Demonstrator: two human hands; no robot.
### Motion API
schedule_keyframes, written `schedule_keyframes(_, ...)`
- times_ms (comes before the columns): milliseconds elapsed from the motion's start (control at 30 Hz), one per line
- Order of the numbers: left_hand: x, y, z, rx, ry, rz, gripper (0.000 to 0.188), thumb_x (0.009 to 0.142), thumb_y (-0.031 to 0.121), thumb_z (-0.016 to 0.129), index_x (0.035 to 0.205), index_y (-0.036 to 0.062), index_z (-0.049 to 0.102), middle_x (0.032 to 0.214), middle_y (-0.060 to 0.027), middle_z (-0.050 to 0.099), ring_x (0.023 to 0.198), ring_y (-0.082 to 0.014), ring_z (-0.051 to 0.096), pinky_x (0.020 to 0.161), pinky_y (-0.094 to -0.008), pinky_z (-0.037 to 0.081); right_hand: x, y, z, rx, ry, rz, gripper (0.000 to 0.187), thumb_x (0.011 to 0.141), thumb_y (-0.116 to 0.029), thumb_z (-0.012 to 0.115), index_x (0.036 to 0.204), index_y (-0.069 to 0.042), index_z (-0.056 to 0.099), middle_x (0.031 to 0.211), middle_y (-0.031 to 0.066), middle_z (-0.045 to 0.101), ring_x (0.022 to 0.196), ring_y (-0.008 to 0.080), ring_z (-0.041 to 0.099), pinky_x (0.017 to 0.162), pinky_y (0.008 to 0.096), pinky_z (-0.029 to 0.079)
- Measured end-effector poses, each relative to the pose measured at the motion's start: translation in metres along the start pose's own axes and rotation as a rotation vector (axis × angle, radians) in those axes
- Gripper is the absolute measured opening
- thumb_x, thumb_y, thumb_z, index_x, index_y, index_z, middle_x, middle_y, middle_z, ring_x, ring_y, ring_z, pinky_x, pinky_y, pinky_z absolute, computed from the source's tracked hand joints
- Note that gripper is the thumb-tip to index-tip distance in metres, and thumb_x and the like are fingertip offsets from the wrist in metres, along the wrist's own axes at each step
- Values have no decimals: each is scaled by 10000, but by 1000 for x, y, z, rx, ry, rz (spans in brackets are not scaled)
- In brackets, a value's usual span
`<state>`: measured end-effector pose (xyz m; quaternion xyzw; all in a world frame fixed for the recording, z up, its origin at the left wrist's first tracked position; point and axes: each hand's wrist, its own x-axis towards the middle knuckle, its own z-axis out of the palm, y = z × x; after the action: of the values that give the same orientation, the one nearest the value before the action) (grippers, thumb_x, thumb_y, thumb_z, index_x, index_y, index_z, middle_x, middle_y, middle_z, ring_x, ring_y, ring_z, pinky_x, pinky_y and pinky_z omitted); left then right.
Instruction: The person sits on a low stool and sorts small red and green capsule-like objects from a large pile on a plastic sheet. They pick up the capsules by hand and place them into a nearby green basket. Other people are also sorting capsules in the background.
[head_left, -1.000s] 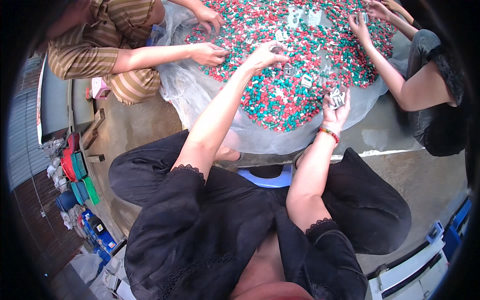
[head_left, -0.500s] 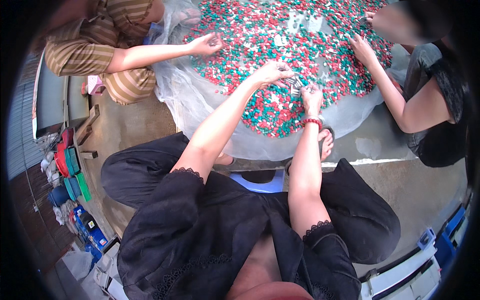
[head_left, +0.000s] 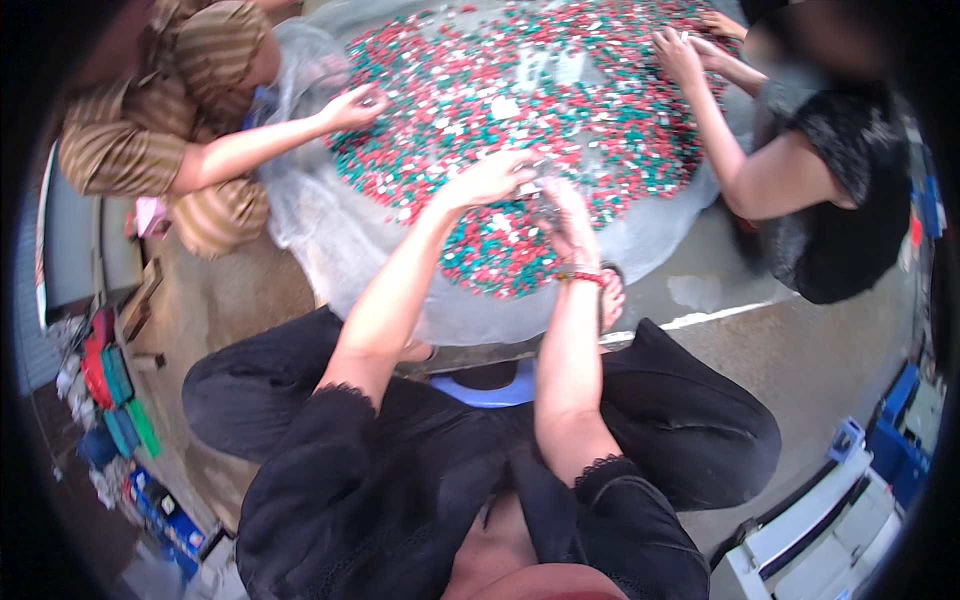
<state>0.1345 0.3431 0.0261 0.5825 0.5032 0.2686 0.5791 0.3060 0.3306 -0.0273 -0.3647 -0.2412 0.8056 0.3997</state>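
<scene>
My left hand (head_left: pixel 490 178) reaches over a spread of small red, green and white pieces (head_left: pixel 480 250). Its fingers are curled together around something dark and pale, too blurred to name. Close beside it, nearly touching, my right hand (head_left: pixel 572 225) is smeared by motion, a red bead bracelet on its wrist. A dark, blurred thing shows at its thumb and palm, and its fingers look bent around it. Under the pieces lies a whitish mesh sheet (head_left: pixel 385 290).
A person in brown stripes (head_left: pixel 120 150) crouches at the left, one hand over the pieces. Another in black (head_left: pixel 840 200) sits at the right, both hands at the heap's edge. A blue stool (head_left: pixel 490 392) shows between my knees. Coloured crates (head_left: pixel 120 385) stand along the left.
The view has shifted, so the heap sits lower and further left. My hands have drawn closer together, and the black-and-white striped pieces between them have blurred. The right-hand person's hands have come together.
</scene>
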Motion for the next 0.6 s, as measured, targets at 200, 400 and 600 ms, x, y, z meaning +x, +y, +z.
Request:
schedule_keyframes(200,-8,2,-20,130,-65,-24,286,889,105,485,1160,40,547,858,-74,586,688,-123,509,565,-254,428,-7,-12,-5,-362,-45,129,203,794,-231,651,893,-54,648,764,-37,586,664,49,520,546,211,411)
schedule_keyframes(400,-7,-42,9,424,289,183,304,908,117,467,1189,11,514,1097,-154,539,864,-221,569,681,-327,492,-7,-2,4,-54,231,9,198,824,-180,605,967,-48,642,732,-31,587,575,42,508,443,203,400)
schedule_keyframes(600,-12,-32,26,269,254,76,368,835,59,496,1195,-3,448,1045,-194,528,988,-357,526,810,-440,440,4,12,4,-121,246,-27,158,821,-198,597,906,-66,615,681,-37,558,537,63,514,418,209,368)
